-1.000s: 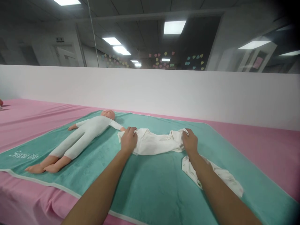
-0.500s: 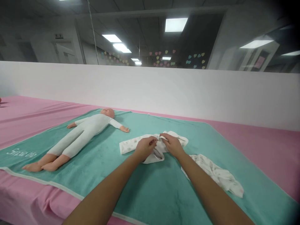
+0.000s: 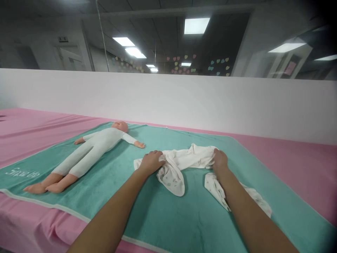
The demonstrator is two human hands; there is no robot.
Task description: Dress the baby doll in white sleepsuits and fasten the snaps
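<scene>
A white baby garment (image 3: 189,158) with small printed figures stretches between my two hands, its lower part hanging in a loose fold. My left hand (image 3: 152,162) grips it near its left end, fingers curled over the cloth. At the other end my right hand (image 3: 220,161) is closed on the fabric; its fingertips are partly hidden. Under my right forearm lies a second crumpled white garment (image 3: 216,189), partly covered by the arm. A baby doll (image 3: 97,146) in a pale one-piece suit lies on its back to the left, apart from both hands.
A teal towel (image 3: 163,214) with white lettering at its left lies under everything. Around it spreads a pink sheet (image 3: 297,165), draped over the front edge. Behind stands a low white wall (image 3: 168,102) with dark glass above, showing reflected lights and heart stickers.
My right hand has moved right and my left hand slightly left, drawing the bunched garment out between them. Its fold now hangs lower. The doll lies as before.
</scene>
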